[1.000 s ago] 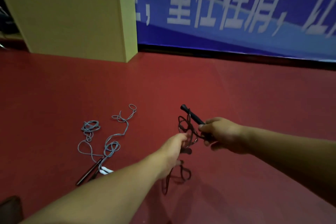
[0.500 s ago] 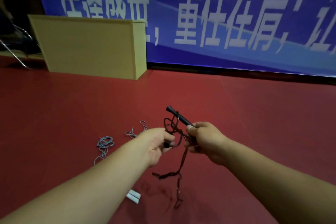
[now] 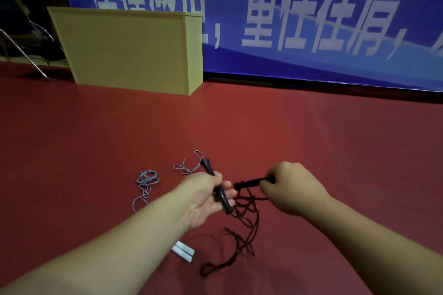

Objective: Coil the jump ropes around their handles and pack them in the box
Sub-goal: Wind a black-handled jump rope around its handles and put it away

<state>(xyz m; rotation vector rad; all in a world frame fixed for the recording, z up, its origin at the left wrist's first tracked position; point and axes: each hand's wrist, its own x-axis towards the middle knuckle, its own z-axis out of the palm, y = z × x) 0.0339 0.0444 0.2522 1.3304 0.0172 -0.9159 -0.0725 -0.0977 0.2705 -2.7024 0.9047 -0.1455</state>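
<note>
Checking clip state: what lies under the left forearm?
Two white handles stick out from under the left forearm, on the floor. Grey rope runs toward it; their join is covered.

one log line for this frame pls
left hand: grips black handle | right hand: grips other handle | dark rope: uncoiled | grey rope: floor

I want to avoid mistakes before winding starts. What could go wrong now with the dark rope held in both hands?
1. The dark rope hangs in tangled loops onto the red floor, so winding may tighten a knot.
2. The left hand and right hand each hold one black handle apart; the handles may need bringing together first.
3. The grey rope lies close by and could get caught.
</note>
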